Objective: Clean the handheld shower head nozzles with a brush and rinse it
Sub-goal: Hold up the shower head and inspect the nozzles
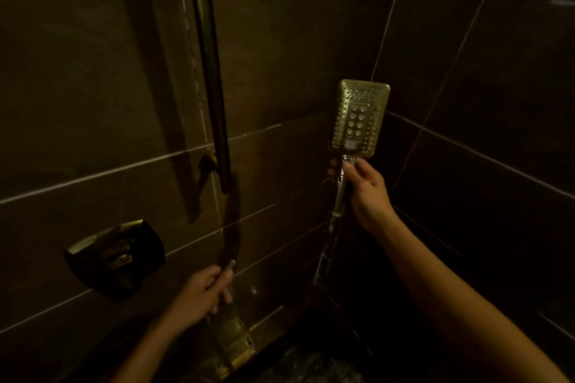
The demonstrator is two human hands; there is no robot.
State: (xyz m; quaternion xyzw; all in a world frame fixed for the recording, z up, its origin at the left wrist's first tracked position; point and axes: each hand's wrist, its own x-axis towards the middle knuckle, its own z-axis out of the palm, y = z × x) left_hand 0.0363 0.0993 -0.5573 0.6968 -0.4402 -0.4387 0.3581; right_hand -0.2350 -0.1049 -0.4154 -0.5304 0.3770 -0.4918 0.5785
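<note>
1. Shower head (361, 118), square and brass-toned, stands upright at centre right with its nozzle face turned to the camera, near the far corner of the tiled wall (295, 40).
2. Right hand (367, 190) grips the handle (340, 196) just below the head, fingers and thumb wrapped round it. A hose (326, 246) hangs down from the handle.
3. Left hand (202, 292), low and near, curls its fingers round a slim metal stem (231, 265) above the spout (235, 336). The light is too dim to tell what the stem is.
4. Rail (208, 65) runs up the wall left of the head, and a control plate (115, 258) sits at lower left.
</note>
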